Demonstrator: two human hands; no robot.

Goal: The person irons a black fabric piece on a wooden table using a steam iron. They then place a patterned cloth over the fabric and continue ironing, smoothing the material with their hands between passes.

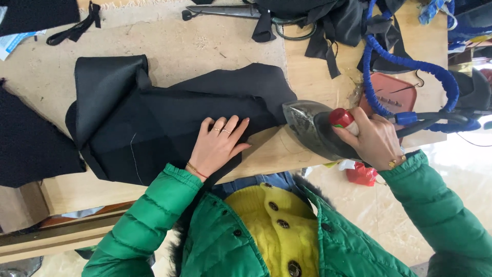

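Pressing flat on the black cloth [169,120], the left hand [218,146] lies palm down with its fingers spread a little apart, gripping nothing. The cloth runs out from under that hand away to its left, where one end is folded up into a stiff flap, and on past the fingertips toward the iron [312,131]. The right hand [371,141] is clamped around the iron's handle, thumb by the red knob [342,119]. The iron's nose touches the cloth's near edge, just beside the left hand's fingertips. A blue hose [410,64] loops beyond the right hand, over a red pad [397,92]. Scissors [241,13] lie well beyond the left hand, near black scraps [328,23]. Both hands come out of green sleeves [154,215] over the wooden table [266,154].
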